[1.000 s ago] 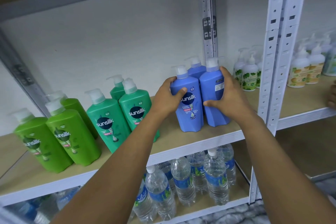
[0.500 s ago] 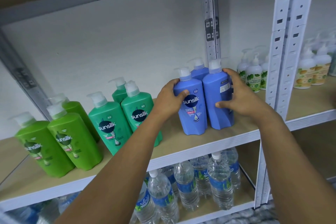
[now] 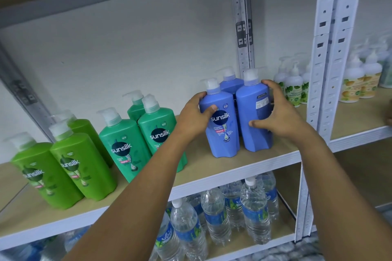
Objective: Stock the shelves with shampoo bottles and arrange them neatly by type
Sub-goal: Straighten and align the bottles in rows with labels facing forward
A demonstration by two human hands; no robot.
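Three blue Sunsilk pump bottles stand on the wooden shelf. My left hand grips the front-left blue bottle, whose label faces me. My right hand grips the front-right blue bottle, whose back label is turned toward me. A third blue bottle stands behind them, mostly hidden. To the left stand three teal-green Sunsilk bottles and three lime-green Sunsilk bottles.
White hand-soap pump bottles stand right of the blue ones, behind a white perforated upright. More soap bottles fill the neighbouring shelf. Water bottles stand on the shelf below. A grey upright runs along the back wall.
The view has shifted slightly. Both hands stay on the two front blue bottles, with the right hand's fingers sliding a little further around its bottle.
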